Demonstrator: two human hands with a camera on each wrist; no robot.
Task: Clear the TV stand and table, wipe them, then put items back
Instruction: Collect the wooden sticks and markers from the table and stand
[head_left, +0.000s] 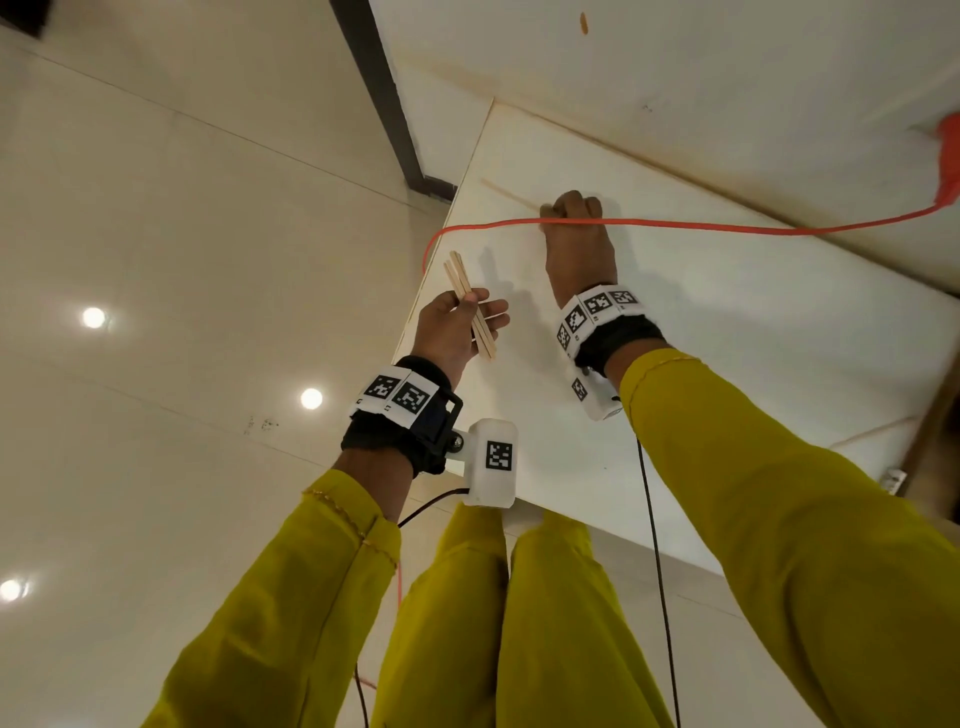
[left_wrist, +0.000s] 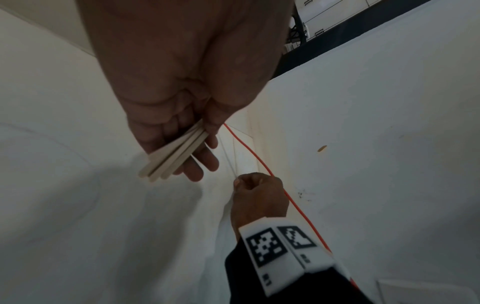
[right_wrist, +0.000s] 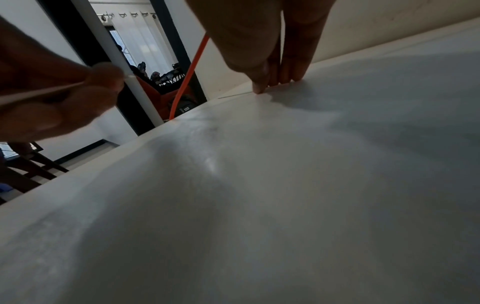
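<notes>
My left hand (head_left: 460, 325) hovers over the left edge of the white TV stand top (head_left: 727, 364) and grips a bundle of several flat wooden sticks (head_left: 470, 312), which fan out of the fingers in the left wrist view (left_wrist: 176, 154). Farther back, my right hand (head_left: 571, 213) has its fingers curled down onto the near end of one thin wooden stick (head_left: 506, 195) lying flat on the stand. In the right wrist view its fingertips (right_wrist: 259, 88) touch the surface at the end of the stick (right_wrist: 233, 95). An orange cable (head_left: 675, 224) runs across the stand over my right hand's knuckles.
The cable loops down off the stand's left edge (head_left: 426, 254) and rises at the far right toward an orange object (head_left: 950, 156). A cream wall (head_left: 675, 78) backs the stand. Glossy floor tiles (head_left: 182, 260) lie left, beside a dark vertical strip (head_left: 379, 93).
</notes>
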